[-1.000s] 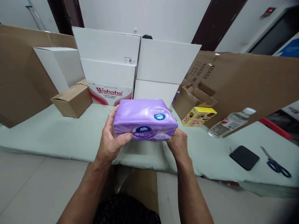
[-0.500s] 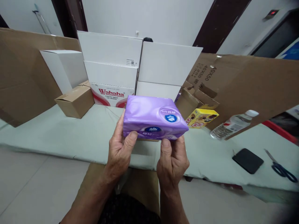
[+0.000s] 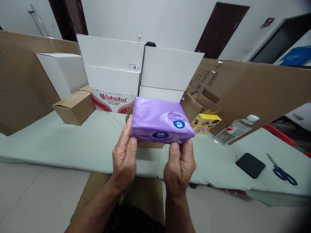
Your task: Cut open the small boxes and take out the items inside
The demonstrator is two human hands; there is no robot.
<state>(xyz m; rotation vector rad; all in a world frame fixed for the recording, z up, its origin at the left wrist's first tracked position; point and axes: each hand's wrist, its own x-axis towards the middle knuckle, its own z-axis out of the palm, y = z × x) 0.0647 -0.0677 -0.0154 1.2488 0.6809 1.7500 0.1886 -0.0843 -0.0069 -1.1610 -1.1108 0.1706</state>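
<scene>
A purple pack of tissues [image 3: 157, 113] with blue oval logos is held up above the table's front part, tilted so its broad face and near side show. My left hand [image 3: 125, 158] grips its left end, thumb on the near edge and fingers along the side. At the near right corner, my right hand [image 3: 179, 165] is closed on the pack, thumb in front and its other fingers partly hidden. Behind and below the pack, a brown cardboard box [image 3: 150, 144] is mostly covered from sight.
Behind stands a white Wahaba carton [image 3: 113, 98] with raised flaps. To the left is a closed brown box [image 3: 74, 106]. A yellow box [image 3: 206, 123], water bottle [image 3: 234, 129], black flat case [image 3: 250, 165] and scissors [image 3: 282, 171] occupy the right side of the table [image 3: 104, 142].
The view has shifted slightly, so the surroundings appear a little further left. Both hands still hold the tissue pack, and more of the brown box beneath it shows.
</scene>
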